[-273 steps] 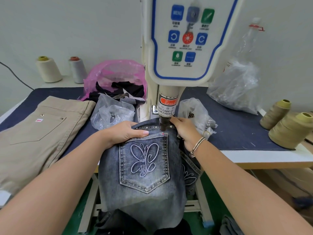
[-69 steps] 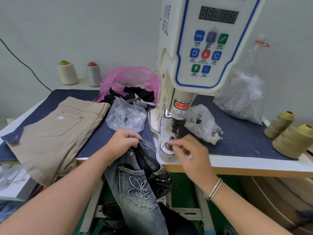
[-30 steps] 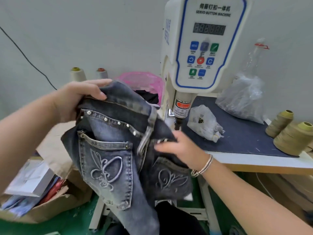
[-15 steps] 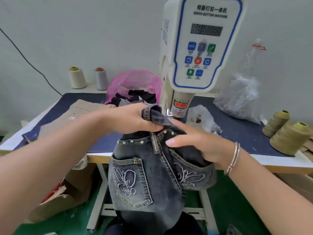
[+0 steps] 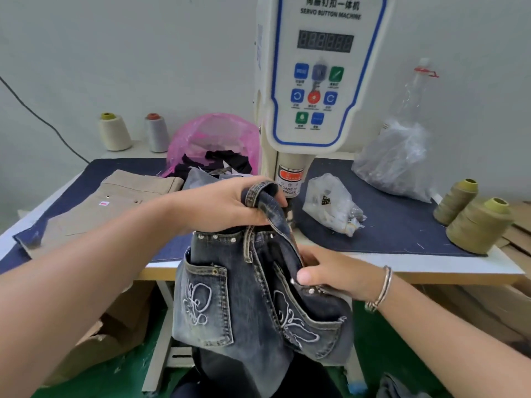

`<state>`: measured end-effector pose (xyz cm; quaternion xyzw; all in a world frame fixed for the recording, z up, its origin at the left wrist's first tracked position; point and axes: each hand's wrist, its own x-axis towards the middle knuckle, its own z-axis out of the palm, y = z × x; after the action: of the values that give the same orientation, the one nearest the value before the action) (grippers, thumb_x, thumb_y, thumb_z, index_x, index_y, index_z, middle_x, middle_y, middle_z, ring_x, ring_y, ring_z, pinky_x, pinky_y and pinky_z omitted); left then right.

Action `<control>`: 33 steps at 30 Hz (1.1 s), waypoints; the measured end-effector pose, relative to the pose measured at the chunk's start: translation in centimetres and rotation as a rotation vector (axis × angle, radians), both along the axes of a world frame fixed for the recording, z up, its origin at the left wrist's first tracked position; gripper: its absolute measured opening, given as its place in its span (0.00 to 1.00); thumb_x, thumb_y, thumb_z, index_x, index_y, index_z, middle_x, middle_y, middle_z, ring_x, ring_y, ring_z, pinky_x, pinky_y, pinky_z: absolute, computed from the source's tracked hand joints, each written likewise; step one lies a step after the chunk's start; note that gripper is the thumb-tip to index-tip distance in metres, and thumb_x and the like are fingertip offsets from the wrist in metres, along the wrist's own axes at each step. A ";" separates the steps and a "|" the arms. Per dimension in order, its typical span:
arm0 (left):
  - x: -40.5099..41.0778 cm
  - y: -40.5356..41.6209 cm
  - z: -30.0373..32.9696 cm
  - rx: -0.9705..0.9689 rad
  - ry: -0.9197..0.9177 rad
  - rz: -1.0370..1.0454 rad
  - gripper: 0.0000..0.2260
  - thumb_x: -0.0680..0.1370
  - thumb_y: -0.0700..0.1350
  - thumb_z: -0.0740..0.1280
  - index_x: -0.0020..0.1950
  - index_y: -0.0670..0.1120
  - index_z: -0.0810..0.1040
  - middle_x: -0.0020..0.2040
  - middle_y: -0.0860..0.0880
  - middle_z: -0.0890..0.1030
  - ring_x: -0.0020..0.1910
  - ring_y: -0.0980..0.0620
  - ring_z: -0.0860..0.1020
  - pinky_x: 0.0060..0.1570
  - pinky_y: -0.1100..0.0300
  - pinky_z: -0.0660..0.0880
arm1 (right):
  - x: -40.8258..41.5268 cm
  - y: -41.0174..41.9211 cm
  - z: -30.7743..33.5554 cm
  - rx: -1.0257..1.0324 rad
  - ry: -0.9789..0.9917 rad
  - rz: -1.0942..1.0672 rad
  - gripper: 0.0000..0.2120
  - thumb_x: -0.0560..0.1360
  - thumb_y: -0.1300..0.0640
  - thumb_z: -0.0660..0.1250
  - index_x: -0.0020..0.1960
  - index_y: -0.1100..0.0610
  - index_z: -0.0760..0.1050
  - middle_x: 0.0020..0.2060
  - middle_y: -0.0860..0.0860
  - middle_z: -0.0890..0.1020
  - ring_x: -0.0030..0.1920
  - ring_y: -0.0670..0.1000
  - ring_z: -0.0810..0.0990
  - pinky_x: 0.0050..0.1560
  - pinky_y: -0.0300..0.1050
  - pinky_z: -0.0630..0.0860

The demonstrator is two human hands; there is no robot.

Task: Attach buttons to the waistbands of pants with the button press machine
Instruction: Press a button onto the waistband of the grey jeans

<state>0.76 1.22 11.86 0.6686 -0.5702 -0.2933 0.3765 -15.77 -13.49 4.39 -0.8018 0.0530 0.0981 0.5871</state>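
Both grips clamp the jeans (image 5: 258, 297): left hand (image 5: 227, 205) pinches the waistband end, right hand (image 5: 330, 271) holds lower. Soft, floppy, heavy cloth; hold its stiff waistband.

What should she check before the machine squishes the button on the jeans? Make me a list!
1. Left hand grips the jeans waistband: ok.
2. Right hand holds the jeans lower down: ok.
3. Waistband lying flat under the press head: not ok, it is folded and held up.
4. Fingers away from the press head: not ok, the left hand is right beside it.
5. Button loaded in the machine: cannot tell.
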 end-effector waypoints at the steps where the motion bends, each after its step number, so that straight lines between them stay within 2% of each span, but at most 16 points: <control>1: 0.3 -0.1 -0.2 0.037 -0.016 0.021 0.12 0.77 0.38 0.69 0.53 0.56 0.77 0.45 0.61 0.82 0.45 0.63 0.80 0.47 0.71 0.74 | -0.6 0.1 -1.0 0.054 0.027 -0.052 0.29 0.64 0.48 0.70 0.59 0.64 0.73 0.50 0.54 0.83 0.50 0.51 0.81 0.55 0.44 0.76; 3: 0.9 -0.3 -0.9 0.150 -0.072 0.064 0.14 0.76 0.42 0.70 0.53 0.61 0.75 0.43 0.67 0.82 0.43 0.69 0.80 0.45 0.75 0.73 | -1.3 -0.3 -2.7 0.071 -0.005 -0.246 0.19 0.68 0.51 0.71 0.58 0.52 0.77 0.52 0.49 0.84 0.54 0.49 0.82 0.56 0.40 0.76; 5: 1.4 -0.6 -2.4 0.236 -0.097 0.113 0.11 0.76 0.46 0.71 0.52 0.61 0.75 0.41 0.69 0.81 0.41 0.72 0.78 0.42 0.79 0.70 | -1.4 -1.3 -3.6 0.040 -0.119 -0.496 0.12 0.73 0.54 0.70 0.55 0.43 0.78 0.50 0.42 0.84 0.54 0.43 0.80 0.53 0.34 0.73; 8: 1.8 -1.1 -4.9 0.290 0.000 0.161 0.08 0.75 0.50 0.72 0.53 0.58 0.79 0.44 0.64 0.84 0.43 0.69 0.80 0.44 0.74 0.70 | -0.8 -1.8 -4.1 0.145 -0.118 -0.623 0.10 0.78 0.58 0.65 0.55 0.45 0.78 0.47 0.41 0.84 0.51 0.41 0.81 0.48 0.33 0.73; 12: 1.6 -1.5 -7.8 0.354 0.092 0.179 0.04 0.76 0.53 0.70 0.50 0.59 0.81 0.46 0.65 0.84 0.45 0.69 0.80 0.41 0.78 0.70 | -0.2 -2.5 -4.1 0.299 -0.028 -0.607 0.09 0.77 0.64 0.64 0.53 0.55 0.80 0.44 0.47 0.86 0.44 0.43 0.84 0.39 0.32 0.76; 14: 1.6 -1.9 -8.6 0.367 0.132 0.215 0.04 0.76 0.53 0.70 0.50 0.60 0.81 0.46 0.66 0.83 0.46 0.69 0.80 0.42 0.77 0.70 | 0.3 -3.3 -3.5 0.362 0.024 -0.602 0.09 0.76 0.64 0.65 0.52 0.56 0.80 0.42 0.50 0.86 0.40 0.46 0.85 0.36 0.34 0.77; 16: 1.9 -2.6 -8.7 0.374 0.185 0.266 0.06 0.76 0.55 0.69 0.50 0.57 0.82 0.46 0.62 0.84 0.47 0.64 0.81 0.43 0.75 0.71 | 0.8 -4.3 -3.0 0.365 0.072 -0.589 0.07 0.75 0.63 0.66 0.49 0.55 0.81 0.41 0.52 0.86 0.39 0.48 0.85 0.36 0.35 0.78; 19: 2.1 -3.7 -9.3 0.469 0.177 0.371 0.14 0.74 0.59 0.69 0.51 0.50 0.83 0.49 0.53 0.85 0.49 0.53 0.81 0.54 0.60 0.72 | 0.5 -4.5 -3.3 0.338 0.194 -0.518 0.08 0.74 0.62 0.67 0.51 0.57 0.81 0.42 0.55 0.85 0.38 0.51 0.84 0.39 0.40 0.78; 22: 1.4 -4.1 -9.8 0.535 0.193 0.429 0.16 0.74 0.55 0.69 0.51 0.43 0.83 0.47 0.45 0.85 0.49 0.44 0.83 0.58 0.50 0.73 | -0.4 -4.0 -3.9 0.559 0.203 -0.365 0.16 0.71 0.58 0.70 0.58 0.58 0.78 0.52 0.56 0.83 0.48 0.53 0.83 0.51 0.45 0.78; 23: 1.5 -4.2 -9.6 0.533 0.233 0.439 0.14 0.74 0.54 0.69 0.50 0.43 0.84 0.45 0.44 0.86 0.49 0.43 0.83 0.59 0.49 0.74 | -0.7 -3.9 -3.8 0.531 0.150 -0.287 0.20 0.71 0.56 0.70 0.63 0.54 0.75 0.58 0.52 0.81 0.55 0.51 0.81 0.55 0.42 0.77; 25: 2.2 -4.4 -9.1 0.495 0.351 0.476 0.12 0.73 0.50 0.70 0.49 0.44 0.84 0.43 0.43 0.86 0.46 0.42 0.84 0.57 0.47 0.78 | -0.7 -3.6 -3.1 0.228 0.090 -0.100 0.29 0.69 0.53 0.73 0.66 0.40 0.68 0.61 0.37 0.77 0.62 0.40 0.76 0.57 0.32 0.72; 26: 2.7 -4.5 -8.8 0.469 0.393 0.497 0.11 0.73 0.48 0.70 0.50 0.44 0.84 0.43 0.43 0.86 0.45 0.41 0.84 0.55 0.47 0.79 | -0.3 -3.6 -2.9 0.024 0.107 -0.036 0.27 0.68 0.51 0.75 0.63 0.37 0.69 0.57 0.33 0.78 0.59 0.36 0.76 0.54 0.29 0.72; 28: 3.5 -4.9 -8.4 0.427 0.414 0.537 0.12 0.71 0.47 0.70 0.52 0.44 0.83 0.43 0.42 0.86 0.44 0.41 0.84 0.53 0.46 0.80 | 0.9 -3.9 -2.4 -0.266 0.125 -0.041 0.13 0.68 0.48 0.76 0.50 0.43 0.77 0.43 0.35 0.83 0.45 0.35 0.80 0.46 0.29 0.73; 29: 3.8 -5.0 -8.2 0.418 0.404 0.550 0.12 0.71 0.47 0.70 0.52 0.44 0.83 0.44 0.42 0.86 0.45 0.41 0.84 0.55 0.45 0.79 | 1.5 -4.4 -2.1 -0.285 0.142 -0.110 0.08 0.69 0.49 0.75 0.45 0.47 0.78 0.38 0.38 0.83 0.40 0.37 0.81 0.44 0.30 0.74; 30: 4.0 -5.0 -7.9 0.417 0.392 0.556 0.14 0.70 0.47 0.71 0.53 0.45 0.83 0.45 0.42 0.86 0.45 0.41 0.84 0.56 0.44 0.78 | 2.1 -5.1 -2.0 -0.242 0.158 -0.192 0.07 0.70 0.50 0.74 0.45 0.51 0.80 0.38 0.42 0.84 0.40 0.40 0.82 0.46 0.33 0.76; 33: 4.6 -4.7 -7.4 0.431 0.394 0.535 0.23 0.64 0.53 0.72 0.56 0.46 0.82 0.52 0.42 0.84 0.52 0.40 0.82 0.61 0.44 0.75 | 3.3 -6.6 -1.6 0.032 0.186 -0.360 0.12 0.73 0.56 0.71 0.54 0.60 0.79 0.46 0.56 0.85 0.45 0.53 0.83 0.54 0.46 0.78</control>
<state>5.37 -3.48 4.47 0.7880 -0.2182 -0.4206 0.3931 -12.42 -20.07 2.81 -0.7574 0.2479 0.0663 0.6004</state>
